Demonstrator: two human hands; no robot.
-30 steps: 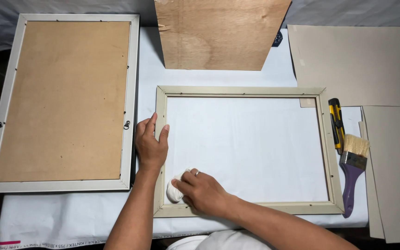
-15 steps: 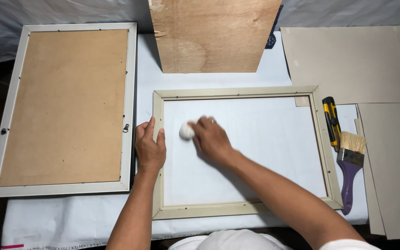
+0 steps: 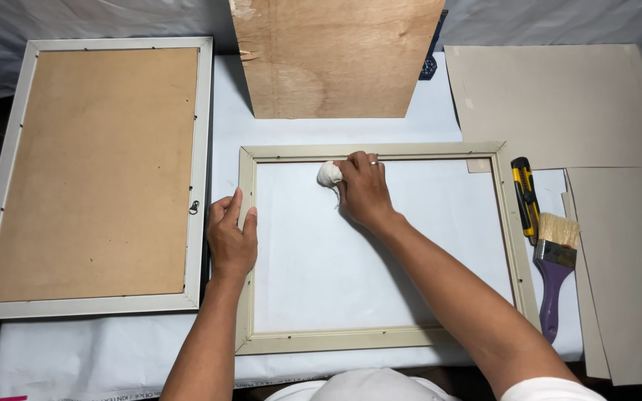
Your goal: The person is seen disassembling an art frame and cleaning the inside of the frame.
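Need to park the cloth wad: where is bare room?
Free: the white sheet between plywood board and grey cardboard; the strip below the backed picture frame. Crowded: right of the open cream frame, yellow knife and purple-handled brush.

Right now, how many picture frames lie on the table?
2: a pale open frame at centre, steadied by the left hand while the right hand wipes inside; a backed frame lies left.

Worktop (image 3: 224,104) covered by white sheet. Backed frame (image 3: 91,174) laid face down at left; open frame (image 3: 380,151) at centre; plywood board (image 3: 336,56) at top edge. Grey card sheets (image 3: 559,104) stacked at right. Yellow utility knife (image 3: 524,197) and purple-handled brush (image 3: 553,267) placed beside open frame.
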